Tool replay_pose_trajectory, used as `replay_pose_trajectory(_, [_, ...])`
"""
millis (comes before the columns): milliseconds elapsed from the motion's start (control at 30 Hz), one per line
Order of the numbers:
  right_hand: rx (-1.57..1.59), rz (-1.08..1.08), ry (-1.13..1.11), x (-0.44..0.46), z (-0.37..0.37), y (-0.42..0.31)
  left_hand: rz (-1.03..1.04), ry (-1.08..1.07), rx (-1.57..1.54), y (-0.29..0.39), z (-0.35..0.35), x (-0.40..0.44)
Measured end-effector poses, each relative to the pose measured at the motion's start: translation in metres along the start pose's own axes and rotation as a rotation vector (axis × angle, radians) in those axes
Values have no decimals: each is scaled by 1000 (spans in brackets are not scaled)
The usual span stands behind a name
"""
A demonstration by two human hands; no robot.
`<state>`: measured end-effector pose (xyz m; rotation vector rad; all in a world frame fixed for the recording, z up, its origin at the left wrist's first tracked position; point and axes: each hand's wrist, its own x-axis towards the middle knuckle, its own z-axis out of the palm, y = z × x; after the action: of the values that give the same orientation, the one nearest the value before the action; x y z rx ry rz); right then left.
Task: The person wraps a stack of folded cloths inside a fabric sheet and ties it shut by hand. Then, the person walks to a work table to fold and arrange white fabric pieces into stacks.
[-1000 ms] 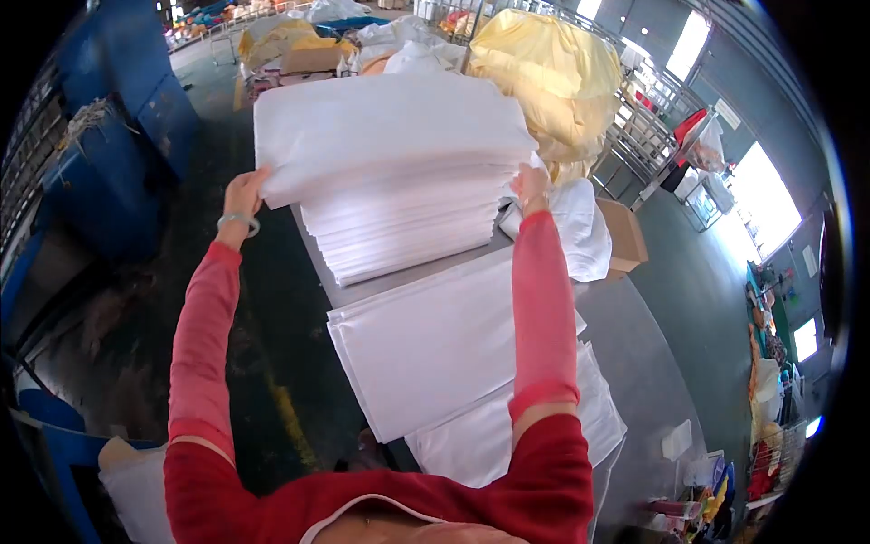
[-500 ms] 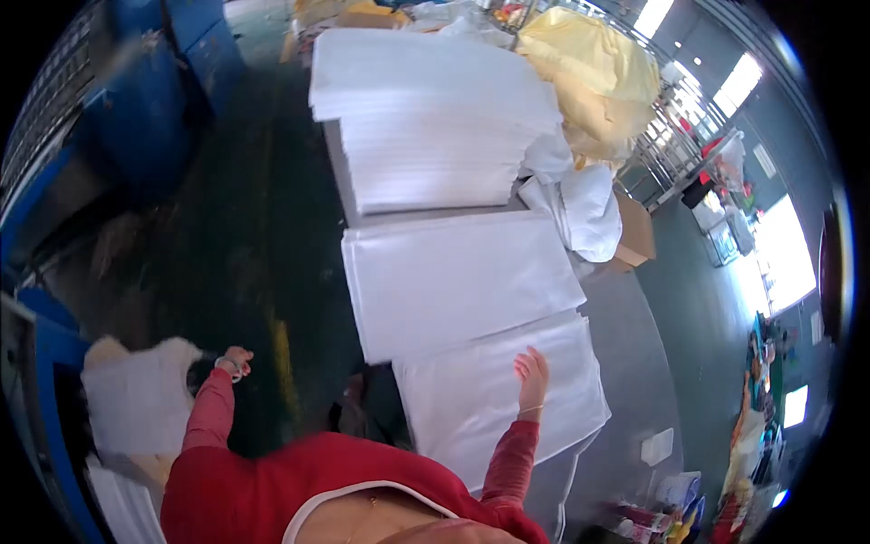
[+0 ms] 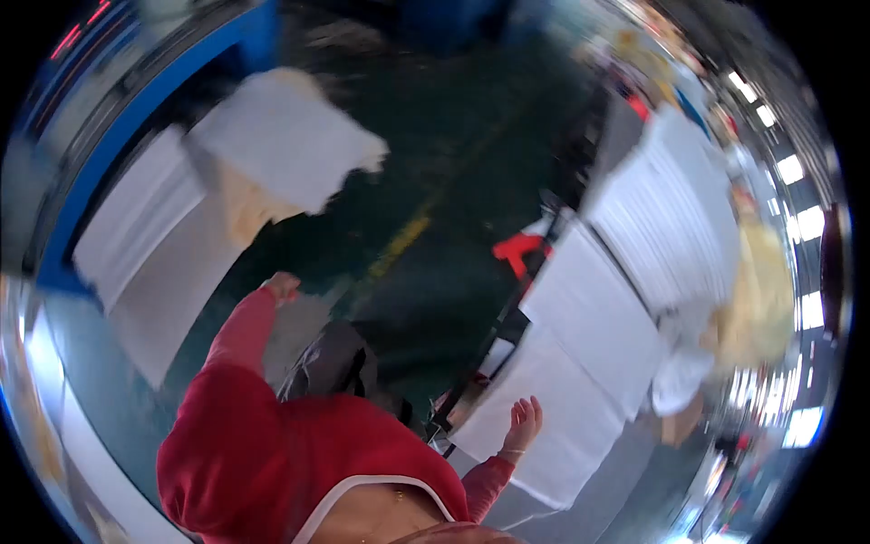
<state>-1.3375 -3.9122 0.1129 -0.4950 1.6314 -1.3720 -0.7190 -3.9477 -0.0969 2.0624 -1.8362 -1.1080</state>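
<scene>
My left hand [image 3: 284, 286] hangs over the green floor at my side, its fingers curled in and nothing visible in them. The nearest thing to it is a pile of white sheets [image 3: 172, 245] by the blue machine frame, with a ragged white piece [image 3: 281, 136] lying at its far end. On the other side, my right hand [image 3: 524, 422] hovers over or rests near a flat white sheet stack [image 3: 553, 408] on the table; contact cannot be made out. Its fingers are stretched upward and hold nothing. A second flat stack [image 3: 594, 313] adjoins that one.
A taller stack of white sheets [image 3: 671, 208] stands farther along the table. Beyond it is a yellowish covered heap [image 3: 757, 290]. A red object [image 3: 519, 252] shows by the table edge. The blue machine frame [image 3: 68, 218] borders the left, and a yellow line [image 3: 399, 247] marks the floor.
My view has turned left, so the table and its stacks now appear farther right and tilted. The white pile by the blue machine has come more fully into view. Both hands remain without visible objects.
</scene>
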Motion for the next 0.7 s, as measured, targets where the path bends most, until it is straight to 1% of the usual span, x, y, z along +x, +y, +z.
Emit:
replay_pose_trajectory(67, [-61,23,-100,-5,36,7,-651,283,-1160,-29,2,-32])
replay_pose_trajectory(133, [-111,13,-194,-9,70,16,-773,369,-1394,-56,-14,-62])
replay_pose_trajectory(167, [-130,29,-224,-15,99,13,-822,397,-1505,-72,-16,-68])
replay_pose_trajectory(200, [-143,21,-322,-4,110,27,-793,500,-1637,-88,-21,-82])
replay_pose_trajectory(233, [-143,17,-362,-18,137,27,-754,606,-1763,-114,-29,-102])
replay_pose_trajectory(267, [-139,16,-394,-28,165,28,-708,708,-1879,-150,-29,-115])
replay_pose_trajectory(300, [-198,9,-436,-36,190,34,-663,784,-2015,-188,-26,-124])
replay_pose_trajectory(367, [-309,-9,-508,-50,235,50,-541,990,-2147,-240,-43,-150])
replay_pose_trajectory(433, [-383,32,-595,-65,276,74,-424,1161,-2256,-286,-65,-166])
replay_pose_trajectory(500, [-476,72,-673,-82,306,103,-374,1267,-2308,-324,-97,-173])
replay_pose_trajectory(567, [-593,86,-801,-104,328,129,-345,1328,-2338,-354,-127,-172])
replay_pose_trajectory(667, [-780,90,-1005,-124,348,171,-315,1395,-2388,-382,-168,-163])
replay_pose_trajectory(700, [-795,119,-1008,-135,358,184,-307,1413,-2406,-388,-181,-158])
